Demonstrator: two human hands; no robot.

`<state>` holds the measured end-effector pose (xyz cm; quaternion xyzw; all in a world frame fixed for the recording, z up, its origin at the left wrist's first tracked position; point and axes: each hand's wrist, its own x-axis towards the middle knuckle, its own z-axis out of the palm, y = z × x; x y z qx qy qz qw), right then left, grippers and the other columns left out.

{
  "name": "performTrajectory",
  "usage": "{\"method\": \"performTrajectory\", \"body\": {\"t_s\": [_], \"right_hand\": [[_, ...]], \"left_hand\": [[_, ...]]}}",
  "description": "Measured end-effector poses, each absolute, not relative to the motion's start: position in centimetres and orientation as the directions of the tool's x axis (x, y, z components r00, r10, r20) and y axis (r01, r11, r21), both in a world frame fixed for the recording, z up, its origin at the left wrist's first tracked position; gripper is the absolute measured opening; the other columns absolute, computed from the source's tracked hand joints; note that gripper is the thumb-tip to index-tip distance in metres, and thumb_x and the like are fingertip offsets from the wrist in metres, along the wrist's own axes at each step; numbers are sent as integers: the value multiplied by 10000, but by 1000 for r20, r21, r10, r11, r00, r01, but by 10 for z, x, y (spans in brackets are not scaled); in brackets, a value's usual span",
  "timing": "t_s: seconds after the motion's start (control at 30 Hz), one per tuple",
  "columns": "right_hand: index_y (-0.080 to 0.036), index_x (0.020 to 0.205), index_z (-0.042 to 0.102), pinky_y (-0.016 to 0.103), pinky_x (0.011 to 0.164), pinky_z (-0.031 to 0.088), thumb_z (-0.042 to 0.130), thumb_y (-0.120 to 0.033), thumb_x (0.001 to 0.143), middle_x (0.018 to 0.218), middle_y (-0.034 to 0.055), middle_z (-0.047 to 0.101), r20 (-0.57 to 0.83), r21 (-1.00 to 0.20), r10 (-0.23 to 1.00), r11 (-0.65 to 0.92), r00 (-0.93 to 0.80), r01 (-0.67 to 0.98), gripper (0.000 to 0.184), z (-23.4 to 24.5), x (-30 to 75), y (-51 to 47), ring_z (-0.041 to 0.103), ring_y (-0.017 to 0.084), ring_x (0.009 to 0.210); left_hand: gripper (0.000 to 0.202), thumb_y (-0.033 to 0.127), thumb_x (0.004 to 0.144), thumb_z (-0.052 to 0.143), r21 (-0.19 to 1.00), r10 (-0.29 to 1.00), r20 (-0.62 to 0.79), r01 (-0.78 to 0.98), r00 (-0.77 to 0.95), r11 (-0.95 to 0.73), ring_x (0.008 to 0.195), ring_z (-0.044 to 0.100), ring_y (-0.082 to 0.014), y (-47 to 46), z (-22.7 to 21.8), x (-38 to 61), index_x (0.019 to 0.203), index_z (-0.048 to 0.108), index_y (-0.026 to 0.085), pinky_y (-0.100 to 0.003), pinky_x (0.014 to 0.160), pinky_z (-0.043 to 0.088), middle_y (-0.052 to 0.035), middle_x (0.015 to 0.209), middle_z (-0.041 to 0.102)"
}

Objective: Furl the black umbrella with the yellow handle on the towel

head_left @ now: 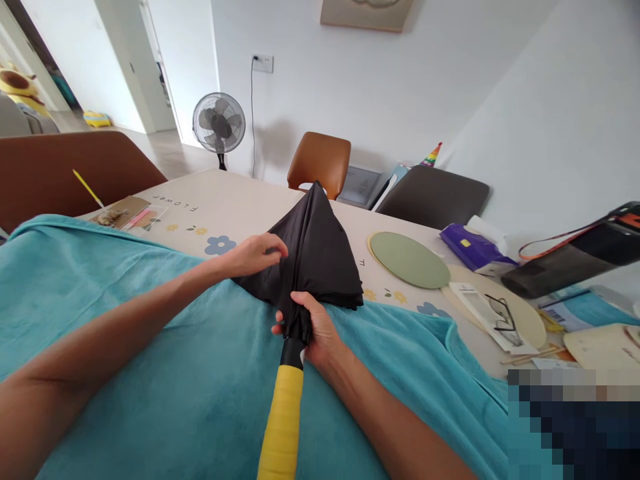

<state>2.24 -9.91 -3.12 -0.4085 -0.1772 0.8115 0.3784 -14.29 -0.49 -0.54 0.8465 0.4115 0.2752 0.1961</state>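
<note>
A black umbrella (327,250) with a yellow-wrapped handle (283,417) lies lengthwise in front of me, its cloth folded down but fanned loosely into a triangle. My right hand (317,323) is closed round the gathered cloth just above the handle, thumb on top and fingertips showing on the left. Over the left side of the cloth hovers my left hand (257,255), fingers loosely curved with a gap between thumb and fingers. Nothing shows in it, and whether it touches the cloth I cannot tell. Beneath the umbrella spreads a teal blanket (165,387).
Green placemat (410,260), purple tissue pack (475,247), eyeglasses (503,320) and a dark cylindrical bag (565,257) are on the table's right. Pink sticks (145,217) lie at left. Beyond the table (240,200) stand a fan (219,123) and a brown chair (320,160).
</note>
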Motion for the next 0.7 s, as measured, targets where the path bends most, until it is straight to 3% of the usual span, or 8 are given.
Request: {"method": "performTrajectory", "body": {"t_s": [0.1,0.3,0.53,0.63,0.7], "right_hand": [[-75,873,580,264,454,516,427,-221,804,670,119,684,-508,-576,760,-649,-404,-497,222,-31,21,-99,645,184,504],[-48,945,596,296,468,546,447,-192,792,845,140,694,-467,-563,789,-614,-400,-553,257,-34,20,-100,676,213,674],[-61,906,582,222,432,515,452,-221,799,903,147,688,-495,-495,761,-644,-421,-583,232,-24,25,-101,651,148,606],[-72,884,572,203,397,488,460,-243,802,887,143,688,-503,-471,752,-652,-426,-594,220,-17,27,-101,612,121,539],[-80,855,572,200,373,468,463,-255,802,827,123,690,-512,-467,749,-654,-421,-595,213,-13,27,-102,569,105,484]], "left_hand": [[169,199,749,415,600,742,243,504,625,-621,802,534,-129,-15,-11,-124,778,580,173,-244,762,424,-18,860,577],[140,177,729,424,621,843,123,622,524,-477,702,516,-129,-13,-30,-120,828,522,174,-252,641,430,1,783,541],[183,188,815,386,567,659,208,460,722,-683,948,542,-167,-6,-50,-111,860,561,158,-275,840,436,-70,1021,560],[144,162,792,449,511,585,254,407,770,-757,997,523,-194,2,-50,-99,822,589,174,-314,923,392,-51,983,593],[78,131,724,558,526,643,267,451,718,-721,984,527,-199,7,-47,-90,724,606,193,-311,950,368,-6,900,624]]}}
